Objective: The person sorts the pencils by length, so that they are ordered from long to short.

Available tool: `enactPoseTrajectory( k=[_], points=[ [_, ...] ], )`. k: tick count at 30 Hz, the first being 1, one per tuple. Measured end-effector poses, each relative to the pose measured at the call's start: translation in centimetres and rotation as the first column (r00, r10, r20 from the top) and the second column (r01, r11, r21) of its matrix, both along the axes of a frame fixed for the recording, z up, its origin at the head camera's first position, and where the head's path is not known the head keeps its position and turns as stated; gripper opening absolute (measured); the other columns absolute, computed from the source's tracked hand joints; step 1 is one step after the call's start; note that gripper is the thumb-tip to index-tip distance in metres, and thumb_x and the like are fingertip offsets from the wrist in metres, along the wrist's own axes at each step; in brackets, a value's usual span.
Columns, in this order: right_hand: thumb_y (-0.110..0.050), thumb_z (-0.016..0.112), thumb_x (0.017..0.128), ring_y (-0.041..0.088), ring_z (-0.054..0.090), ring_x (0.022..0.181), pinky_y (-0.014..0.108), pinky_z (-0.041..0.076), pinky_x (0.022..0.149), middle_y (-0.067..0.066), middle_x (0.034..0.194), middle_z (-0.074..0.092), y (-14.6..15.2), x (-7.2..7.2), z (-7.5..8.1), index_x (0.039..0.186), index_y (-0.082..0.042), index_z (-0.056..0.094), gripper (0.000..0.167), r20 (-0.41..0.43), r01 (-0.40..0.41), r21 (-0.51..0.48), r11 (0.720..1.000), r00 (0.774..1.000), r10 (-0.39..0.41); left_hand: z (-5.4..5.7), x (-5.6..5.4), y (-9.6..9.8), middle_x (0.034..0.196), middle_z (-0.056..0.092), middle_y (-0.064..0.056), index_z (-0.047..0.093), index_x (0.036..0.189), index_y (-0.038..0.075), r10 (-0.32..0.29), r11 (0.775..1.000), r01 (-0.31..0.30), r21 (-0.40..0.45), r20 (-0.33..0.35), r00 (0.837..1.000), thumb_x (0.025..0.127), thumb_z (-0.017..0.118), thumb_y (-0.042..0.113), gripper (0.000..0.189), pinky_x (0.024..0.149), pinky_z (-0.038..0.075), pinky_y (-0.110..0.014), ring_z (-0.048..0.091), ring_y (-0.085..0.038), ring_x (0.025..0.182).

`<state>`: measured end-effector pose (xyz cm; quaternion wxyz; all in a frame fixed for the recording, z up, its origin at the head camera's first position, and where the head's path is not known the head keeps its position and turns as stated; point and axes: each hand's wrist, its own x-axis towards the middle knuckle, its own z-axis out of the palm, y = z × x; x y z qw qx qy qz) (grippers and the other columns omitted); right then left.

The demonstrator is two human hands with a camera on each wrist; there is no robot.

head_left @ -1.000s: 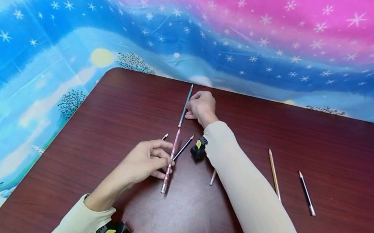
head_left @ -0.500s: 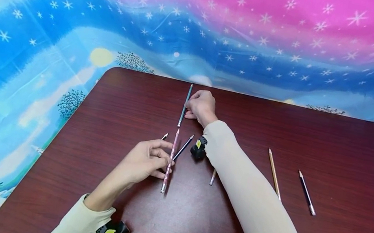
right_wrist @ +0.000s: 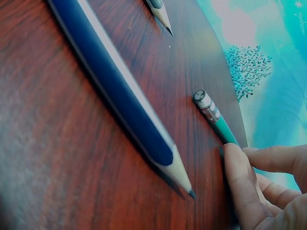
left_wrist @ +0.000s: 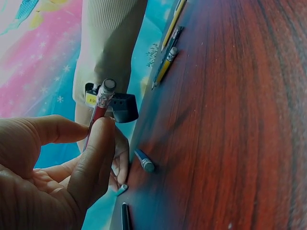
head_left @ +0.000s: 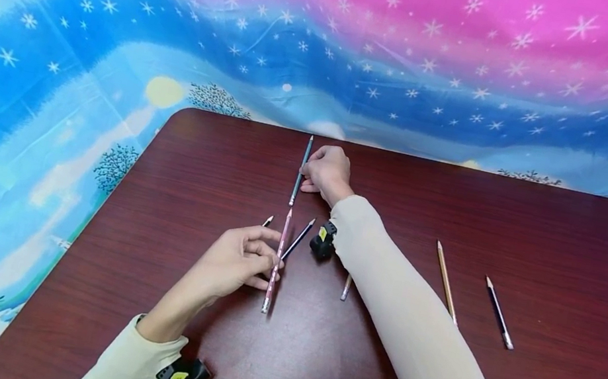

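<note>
1. A thin red wooden pencil (head_left: 281, 243) is pinched by the left hand (head_left: 238, 259).
2. A thin green wooden pencil (head_left: 297, 183), at its twelve o'clock, is pinched by the right hand (head_left: 329, 172).
3. If the red one slips, a dark-blue wooden pencil (head_left: 298, 240) may be bumped.

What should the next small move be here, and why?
Probably lower the red pencil in line with the green pencil: the left hand pinches it clear of the table, its tip points towards the green pencil's eraser, and the right hand holds the green pencil.
</note>
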<state>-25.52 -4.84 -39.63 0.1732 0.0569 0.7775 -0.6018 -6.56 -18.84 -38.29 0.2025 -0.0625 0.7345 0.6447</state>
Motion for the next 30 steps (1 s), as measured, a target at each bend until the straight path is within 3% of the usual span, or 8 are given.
enactPoseTrajectory(
  k=[11, 20, 25, 30],
  points=[
    [0.005, 0.068, 0.095, 0.016, 0.065, 0.051, 0.032, 0.064, 0.059, 0.019, 0.094, 0.073, 0.1, -0.1, -0.1, 0.1, 0.002, 0.065, 0.007, 0.003, 0.001, -0.014, 1.0, 1.0, -0.001, 0.2, -0.1, 0.0, 0.1, 0.071, -0.017, 0.051, 0.143, -0.008, 0.005, 1.0, -0.005, -0.006, 0.007, 1.0, 0.092, 0.053, -0.009, 0.051, 0.072, 0.065, -0.032, 0.069, -0.014, 0.084],
    [0.003, 0.069, 0.096, 0.018, 0.065, 0.053, 0.033, 0.065, 0.062, 0.017, 0.087, 0.068, 0.5, 0.0, 0.3, 0.103, 0.003, 0.065, 0.008, 0.026, -0.032, -0.061, 0.998, 0.999, 0.034, 0.2, -0.4, -0.2, 0.098, 0.071, -0.018, 0.053, 0.142, -0.007, 0.022, 1.0, -0.022, -0.001, -0.005, 1.0, 0.092, 0.054, -0.01, 0.05, 0.071, 0.065, -0.032, 0.069, -0.015, 0.082],
    [0.001, 0.071, 0.096, 0.019, 0.067, 0.057, 0.034, 0.065, 0.064, 0.019, 0.091, 0.07, 1.0, 0.0, 0.5, 0.111, 0.005, 0.066, 0.017, 0.062, -0.044, -0.1, 0.994, 0.997, 0.05, 0.2, -1.0, -0.5, 0.096, 0.071, -0.018, 0.054, 0.141, -0.007, 0.029, 1.0, -0.029, -0.002, -0.016, 0.999, 0.092, 0.054, -0.009, 0.048, 0.071, 0.066, -0.033, 0.068, -0.016, 0.08],
    [-0.003, 0.071, 0.097, 0.021, 0.07, 0.064, 0.034, 0.065, 0.065, 0.023, 0.105, 0.074, 2.0, 0.1, 0.9, 0.116, 0.003, 0.064, 0.021, 0.072, -0.095, -0.116, 0.989, 0.992, 0.104, 0.8, -2.0, -0.9, 0.097, 0.072, -0.018, 0.052, 0.144, -0.007, 0.046, 0.999, -0.046, 0.003, -0.034, 0.998, 0.095, 0.053, -0.008, 0.049, 0.073, 0.066, -0.035, 0.069, -0.014, 0.078]
  ],
)
